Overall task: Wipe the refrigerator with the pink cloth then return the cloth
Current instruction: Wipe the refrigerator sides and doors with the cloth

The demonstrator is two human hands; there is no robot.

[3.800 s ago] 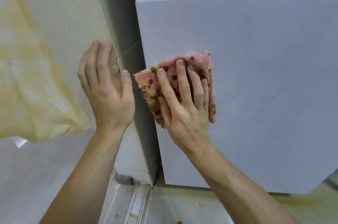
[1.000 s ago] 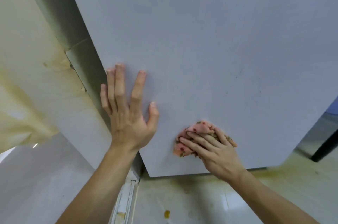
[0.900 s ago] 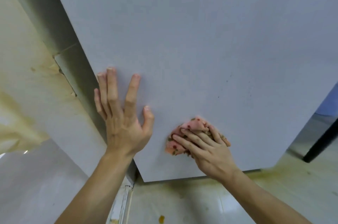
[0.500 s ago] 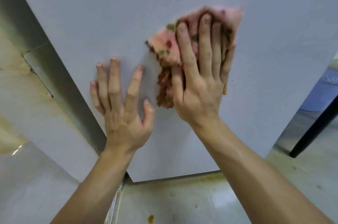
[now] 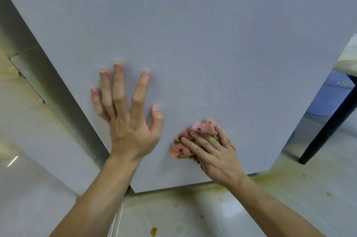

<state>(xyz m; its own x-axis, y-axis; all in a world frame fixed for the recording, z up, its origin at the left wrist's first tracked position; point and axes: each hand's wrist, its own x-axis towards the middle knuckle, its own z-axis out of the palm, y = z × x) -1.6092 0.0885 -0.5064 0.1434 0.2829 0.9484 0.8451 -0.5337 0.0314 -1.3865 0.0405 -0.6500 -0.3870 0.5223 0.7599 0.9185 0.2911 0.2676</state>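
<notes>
Bracing with the left hand (image 5: 131,126), fingers spread flat on the white refrigerator door (image 5: 193,43). Pressing the bunched pink cloth (image 5: 204,128) against that door under the right hand (image 5: 216,157), fingers laid nearly straight over it, close to the bottom edge. Below, yellowish stains on the floor (image 5: 193,215); off right, a black leg (image 5: 328,126) and possibly a blue basket (image 5: 326,99), blurred.

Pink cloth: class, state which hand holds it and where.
The right hand presses the pink cloth onto the refrigerator door, fingers across its middle. Left hand holds nothing.
</notes>
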